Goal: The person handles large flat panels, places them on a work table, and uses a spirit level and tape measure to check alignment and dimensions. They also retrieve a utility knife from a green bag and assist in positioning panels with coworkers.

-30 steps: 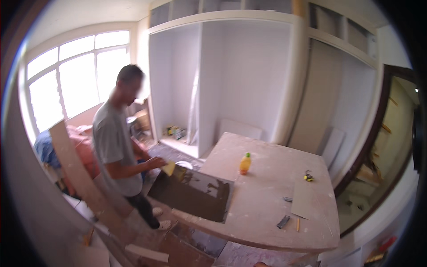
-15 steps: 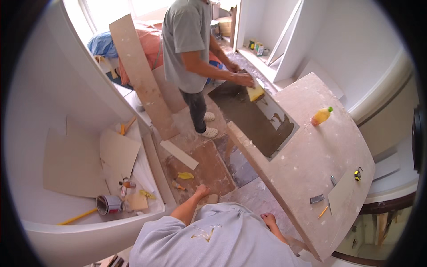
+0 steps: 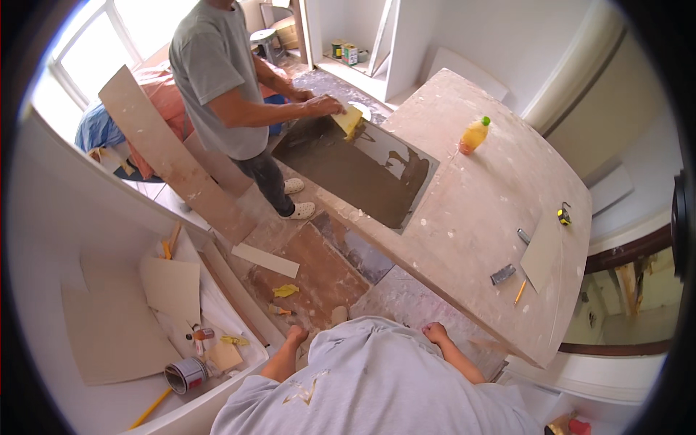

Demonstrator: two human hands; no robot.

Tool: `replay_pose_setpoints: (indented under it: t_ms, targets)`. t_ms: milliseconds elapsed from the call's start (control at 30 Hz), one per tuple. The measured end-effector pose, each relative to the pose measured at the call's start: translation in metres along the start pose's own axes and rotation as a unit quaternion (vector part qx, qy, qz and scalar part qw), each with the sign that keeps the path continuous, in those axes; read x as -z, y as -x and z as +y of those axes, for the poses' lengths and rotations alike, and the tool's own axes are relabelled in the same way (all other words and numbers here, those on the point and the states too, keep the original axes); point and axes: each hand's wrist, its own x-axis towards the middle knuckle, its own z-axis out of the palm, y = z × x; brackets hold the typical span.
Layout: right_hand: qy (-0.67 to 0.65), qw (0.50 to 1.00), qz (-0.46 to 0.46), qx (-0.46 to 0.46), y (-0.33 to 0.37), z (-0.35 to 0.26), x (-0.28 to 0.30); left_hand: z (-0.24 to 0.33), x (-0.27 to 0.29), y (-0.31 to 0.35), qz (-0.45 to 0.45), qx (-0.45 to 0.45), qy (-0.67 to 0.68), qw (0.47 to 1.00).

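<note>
My left hand (image 3: 296, 334) hangs low beside my body, above the floor, near an orange-handled brush-like tool (image 3: 280, 310). Its fingers are curled, and nothing shows in them. At my right side, my right hand (image 3: 436, 333) is curled too, with nothing visible in it, next to the near edge of the pale work table (image 3: 464, 239). Across from me a co-worker (image 3: 210, 80) holds a yellow flat scraper (image 3: 348, 120) against a panel coated with wet grey paste (image 3: 355, 170), which lies along the table's left side. Both of my hands are apart from the table tools.
On the table are a yellow bottle with a green cap (image 3: 475, 135), a tape measure (image 3: 564, 214), a pencil (image 3: 520, 292) and a grey blade (image 3: 502, 274). To the left, a paint tin (image 3: 185, 375) stands among board offcuts. A long board (image 3: 170, 156) leans behind the co-worker.
My view has shifted, so the table sits further left and higher. My left hand has drawn back toward my side. The co-worker's scraper still touches the coated panel.
</note>
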Motion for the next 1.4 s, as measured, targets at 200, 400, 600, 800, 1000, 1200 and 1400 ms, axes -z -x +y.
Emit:
replay_pose_setpoints:
  t_ms: [200,400,600,800,1000,1200,1400]
  targets:
    - [-0.045,0.999,0.016,-0.008,-0.01,-0.009,-0.007,0.053,0.033,0.01,-0.001,-0.003,0.111,0.994]
    - [-0.078,0.997,-0.003,-0.024,-0.008,-0.011,-0.013,0.072,0.032,-0.006,0.008,-0.044,0.116,0.992]
    - [-0.026,1.0,0.001,-0.009,0.003,0.007,-0.018,0.065,0.027,0.008,0.018,-0.023,0.079,0.996]
    - [0.059,0.997,-0.047,0.013,0.004,0.023,-0.028,0.038,0.018,0.006,0.01,-0.106,-0.063,0.992]
    - [0.004,0.999,-0.024,-0.021,-0.011,0.01,-0.032,0.014,0.014,-0.028,-0.063,-0.271,-0.2,0.94]
    - [-0.01,1.0,0.002,-0.003,-0.012,-0.006,-0.022,0.025,0.03,-0.029,-0.067,-0.285,-0.248,0.923]
    - [0.015,1.0,0.0,0.004,-0.004,0.004,-0.028,0.054,0.037,-0.005,0.016,-0.045,0.003,0.999]
